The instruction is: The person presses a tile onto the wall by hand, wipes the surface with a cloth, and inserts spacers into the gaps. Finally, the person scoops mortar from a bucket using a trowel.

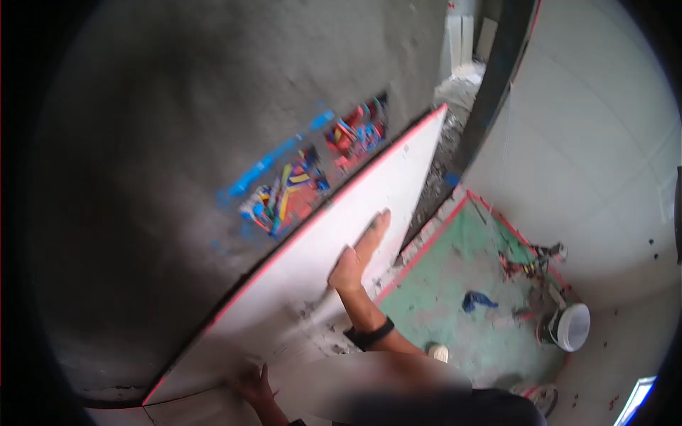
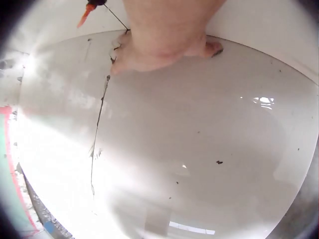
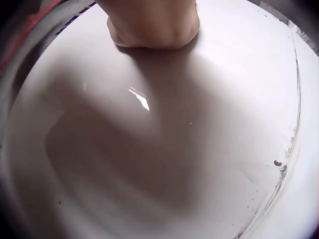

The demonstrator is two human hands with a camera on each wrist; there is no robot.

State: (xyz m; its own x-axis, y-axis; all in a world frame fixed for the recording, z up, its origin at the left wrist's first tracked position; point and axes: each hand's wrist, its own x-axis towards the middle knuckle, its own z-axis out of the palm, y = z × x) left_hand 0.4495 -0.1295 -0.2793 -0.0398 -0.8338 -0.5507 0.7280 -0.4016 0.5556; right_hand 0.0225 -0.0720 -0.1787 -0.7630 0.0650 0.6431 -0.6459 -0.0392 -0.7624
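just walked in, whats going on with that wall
A person has both hands at a large white panel against a grey wall. The right hand rests on its face, while the left hand is near its lower edge in the head view. Colourful bundles show in the wall beyond its upper edge, and a white bucket is on the green floor. Whether the panel is fixed yet is not clear.

In the right-wrist view, the top edge cuts off the right hand (image 3: 154, 27), its fingers out of sight. In the head view, the left hand (image 1: 256, 387) is blurred, dark clothing (image 1: 497, 410) partly hides the lower bucket (image 1: 545, 396), and some clutter (image 1: 531, 264) is too small to identify.
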